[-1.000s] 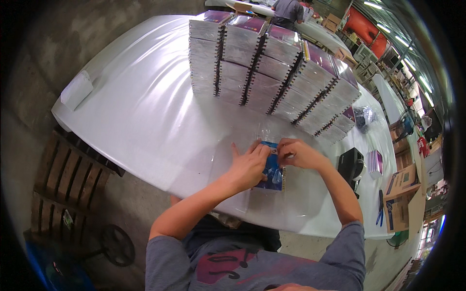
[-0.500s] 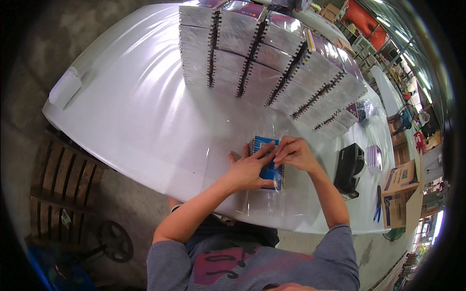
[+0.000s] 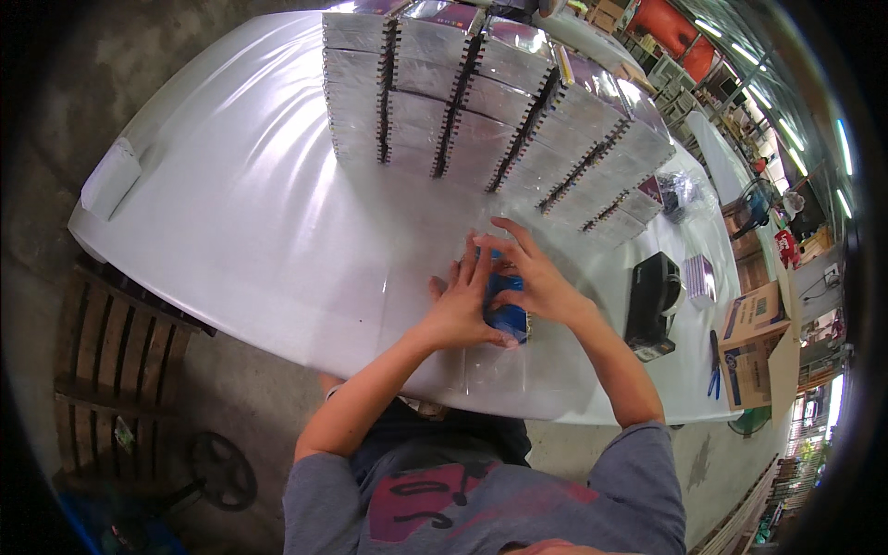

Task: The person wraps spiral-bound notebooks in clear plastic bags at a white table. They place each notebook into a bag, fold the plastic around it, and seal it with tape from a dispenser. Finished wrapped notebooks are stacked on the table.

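A blue-covered pad or small stack of spiral-bound notebooks (image 3: pixel 506 320) lies on the white table in front of me, with clear plastic film around it. My left hand (image 3: pixel 460 307) rests along its left side, fingers stretched toward the far end and thumb near the close edge. Over the far right part arches my right hand (image 3: pixel 541 282), its fingers apart and bent, touching the film or cover near the left fingertips. Both hands hide much of the cover. Clear film (image 3: pixel 495 375) also spreads over the table on the near side.
Tall rows of wrapped spiral-bound books (image 3: pixel 499 102) stand at the back. To the right are a black tape dispenser (image 3: pixel 653 305), a small purple-and-white stack (image 3: pixel 699 280), blue-handled scissors (image 3: pixel 713 370) and an open cardboard box (image 3: pixel 754 342). A white roll or folded sheet (image 3: pixel 111 178) lies far left.
My right hand has gone from a pinch at the notebook's right edge to spread fingers over its far part. The left hand stays on the left side. The whole view has shifted slightly.
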Demonstrator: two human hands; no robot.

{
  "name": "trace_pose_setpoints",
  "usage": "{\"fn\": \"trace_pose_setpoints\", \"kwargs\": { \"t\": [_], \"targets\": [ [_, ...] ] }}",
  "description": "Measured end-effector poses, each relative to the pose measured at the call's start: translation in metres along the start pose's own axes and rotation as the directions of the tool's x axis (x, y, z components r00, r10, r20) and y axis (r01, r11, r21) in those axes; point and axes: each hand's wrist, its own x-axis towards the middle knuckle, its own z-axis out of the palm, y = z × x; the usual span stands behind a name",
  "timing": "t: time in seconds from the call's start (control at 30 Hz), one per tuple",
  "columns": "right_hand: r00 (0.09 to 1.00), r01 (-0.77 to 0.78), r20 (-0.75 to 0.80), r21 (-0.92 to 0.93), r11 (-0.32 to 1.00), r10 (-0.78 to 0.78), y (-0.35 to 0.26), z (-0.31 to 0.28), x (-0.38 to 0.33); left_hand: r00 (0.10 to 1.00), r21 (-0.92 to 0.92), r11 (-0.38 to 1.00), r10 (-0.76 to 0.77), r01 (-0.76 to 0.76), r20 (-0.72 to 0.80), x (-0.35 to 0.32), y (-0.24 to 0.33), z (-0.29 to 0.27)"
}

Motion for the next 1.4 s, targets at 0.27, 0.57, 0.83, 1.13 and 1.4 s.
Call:
{"fn": "trace_pose_setpoints", "kwargs": {
  "t": [0.27,0.57,0.83,1.13,1.4],
  "targets": [
    [0.999,-0.041,-0.014,-0.188,0.981,0.039,-0.016,0.0,0.005,0.981,-0.258,0.957,0.093,-0.135,-0.168,0.024,-0.031,-0.011],
    [0.988,-0.046,-0.156,-0.317,0.947,-0.004,-0.015,0.004,-0.017,0.985,0.109,0.987,-0.133,0.121,0.111,0.02,0.0,-0.036],
    [0.321,-0.647,-0.92,-0.04,0.761,0.224,-0.02,-0.027,-0.157,0.979,-0.111,0.977,-0.167,0.18,0.121,0.014,-0.004,-0.042],
    [-0.054,-0.646,-0.588,0.637,0.42,0.807,0.032,-0.086,-0.264,0.987,-0.158,0.976,-0.134,0.148,0.093,0.016,-0.005,-0.035],
    [0.146,-0.068,-0.553,0.822,0.566,0.821,0.046,-0.066,-0.278,0.994,-0.098,0.991,-0.088,0.094,0.063,0.017,-0.006,-0.035]
  ]
}}
